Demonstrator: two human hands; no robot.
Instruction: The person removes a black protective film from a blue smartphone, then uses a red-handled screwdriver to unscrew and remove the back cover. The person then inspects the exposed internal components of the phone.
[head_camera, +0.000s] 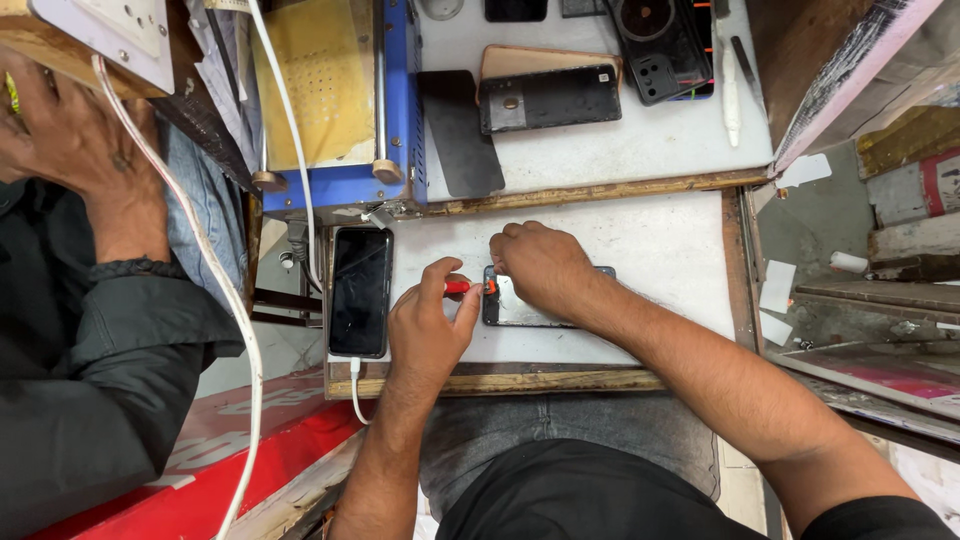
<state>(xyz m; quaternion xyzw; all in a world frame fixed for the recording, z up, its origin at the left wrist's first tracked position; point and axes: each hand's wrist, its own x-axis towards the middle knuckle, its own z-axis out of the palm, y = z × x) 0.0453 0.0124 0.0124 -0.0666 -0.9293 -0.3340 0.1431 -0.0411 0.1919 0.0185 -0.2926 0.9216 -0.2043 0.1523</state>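
Left hand over the near half of the white work board, thumb and forefinger pinched narrow on a small red tool. Tool lies level, long axis running left to right; its far end points right, toward the opened phone, and meets that phone's upper left corner.

Right hand rests on top of the opened phone, fingers curled down at the same corner, pressing it flat. Whether those fingers grip anything besides the phone cannot be told; the fingertips are tucked under.

Opened phone lies flat near the middle of the board, long axis left to right, mostly hidden under the right hand; pale inner face shows at its lower edge.

Just left of the left hand: a black phone, screen up, long axis running away from the person, white cable plugged in at its near end.

Far shelf: dark phone back cover, black flat panel, blue machine with a yellow top.

At the left edge, another person's hand and dark sleeve, well apart from the work.
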